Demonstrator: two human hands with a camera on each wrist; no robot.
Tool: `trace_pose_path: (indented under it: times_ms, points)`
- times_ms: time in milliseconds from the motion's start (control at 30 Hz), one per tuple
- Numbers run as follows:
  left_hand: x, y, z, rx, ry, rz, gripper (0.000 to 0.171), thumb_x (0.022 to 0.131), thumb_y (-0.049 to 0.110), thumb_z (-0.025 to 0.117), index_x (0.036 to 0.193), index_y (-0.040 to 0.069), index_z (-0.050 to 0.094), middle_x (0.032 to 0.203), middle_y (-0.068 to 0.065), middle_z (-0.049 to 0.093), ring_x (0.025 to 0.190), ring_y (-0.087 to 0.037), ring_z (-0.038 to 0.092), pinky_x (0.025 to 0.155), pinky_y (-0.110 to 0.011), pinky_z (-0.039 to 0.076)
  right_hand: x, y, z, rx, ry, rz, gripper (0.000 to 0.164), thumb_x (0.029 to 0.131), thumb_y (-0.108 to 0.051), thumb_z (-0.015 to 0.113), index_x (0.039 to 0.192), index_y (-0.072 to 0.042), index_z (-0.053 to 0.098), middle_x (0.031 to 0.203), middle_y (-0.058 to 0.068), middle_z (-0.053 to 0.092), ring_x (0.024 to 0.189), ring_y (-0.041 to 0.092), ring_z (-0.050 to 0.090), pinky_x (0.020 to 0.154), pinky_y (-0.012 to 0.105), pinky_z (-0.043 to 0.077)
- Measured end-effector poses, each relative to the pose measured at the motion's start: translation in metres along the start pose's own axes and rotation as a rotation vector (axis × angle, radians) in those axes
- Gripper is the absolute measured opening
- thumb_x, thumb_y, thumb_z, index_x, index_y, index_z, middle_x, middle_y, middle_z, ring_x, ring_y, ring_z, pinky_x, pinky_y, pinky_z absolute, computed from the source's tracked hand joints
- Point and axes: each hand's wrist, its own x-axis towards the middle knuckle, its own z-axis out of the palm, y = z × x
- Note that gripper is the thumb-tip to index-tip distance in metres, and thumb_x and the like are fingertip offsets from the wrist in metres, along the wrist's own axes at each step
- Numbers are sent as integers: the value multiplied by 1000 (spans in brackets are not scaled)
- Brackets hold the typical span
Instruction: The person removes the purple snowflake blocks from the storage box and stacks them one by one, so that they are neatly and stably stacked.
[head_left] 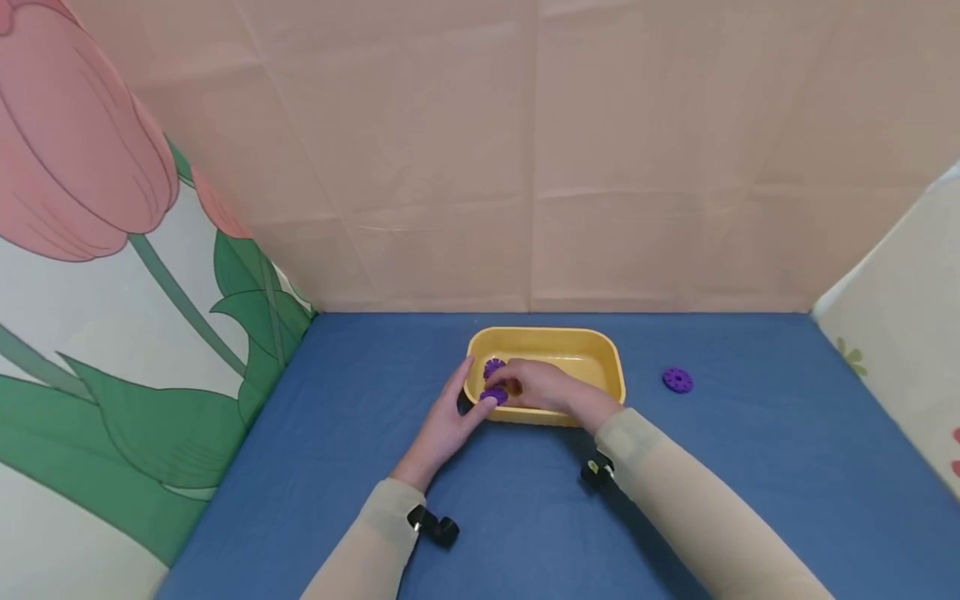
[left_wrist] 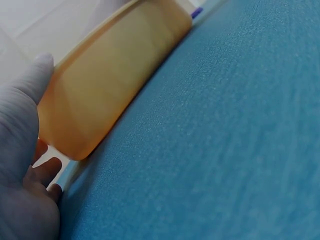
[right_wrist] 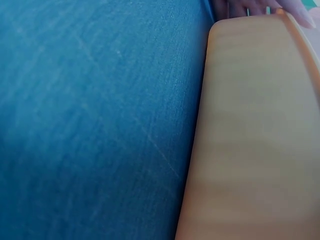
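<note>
A shallow yellow plastic tub (head_left: 555, 417) stands on the blue cloth. My right hand (head_left: 536, 383) reaches over its front rim, with curled fingertips pinching a purple notched disc (head_left: 494, 397) near the front left corner. Just behind those fingertips, inside the tub, lies a second purple disc (head_left: 493, 366). Around the tub's left end rests my left hand (head_left: 442, 427), its thumb at the front rim close to the pinched disc and its fingers along the outer side. The left wrist view shows this thumb (left_wrist: 35, 80) against the tub's outer wall. The right fingertips are outside the right wrist view.
To the right of the tub a third purple disc (head_left: 678, 380) lies flat on the blue tablecloth (head_left: 750, 475). A pinkish-beige wall covering (head_left: 525, 167) rises behind the table. Flower-printed sheets stand at the left and right.
</note>
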Motion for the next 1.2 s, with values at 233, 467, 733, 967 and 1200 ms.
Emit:
trace_pose_path:
  times_ms: [233, 467, 733, 967, 1200]
  points:
    - [1, 1, 0, 12, 4, -21, 86, 107, 45, 74, 177, 35, 25, 181, -2, 27, 167, -31, 24, 132, -64, 23, 1, 0, -1, -4, 10, -6, 35, 102, -20, 84, 137, -19, 78, 109, -1, 68, 96, 18, 60, 90, 39, 53]
    - [1, -1, 1, 3, 7, -23, 86, 107, 44, 74, 177, 36, 24, 181, -1, 27, 167, -30, 24, 132, -63, 22, 0, 2, -3, 69, 30, -41, 33, 101, -20, 85, 133, -16, 77, 108, -1, 71, 96, 18, 62, 91, 38, 55]
    - [-1, 1, 1, -7, -2, -40, 88, 105, 54, 74, 177, 38, 25, 182, -1, 26, 167, -30, 23, 131, -65, 22, -12, 1, -10, 111, 126, 41, 36, 98, -24, 89, 131, -16, 76, 100, -4, 70, 91, 16, 64, 85, 38, 58]
    - [0, -1, 1, 9, 2, -31, 85, 108, 45, 74, 177, 39, 25, 181, 1, 26, 167, -29, 23, 132, -64, 21, -27, -6, -19, 115, 269, 203, 41, 95, -25, 92, 131, -17, 75, 104, 0, 71, 92, 20, 64, 80, 39, 57]
    - [-1, 3, 0, 7, 8, -38, 85, 107, 46, 74, 177, 39, 25, 181, 1, 27, 167, -29, 23, 133, -62, 21, -44, -11, -28, 146, 400, 241, 42, 95, -21, 91, 133, -10, 76, 108, 9, 72, 95, 24, 63, 77, 40, 54]
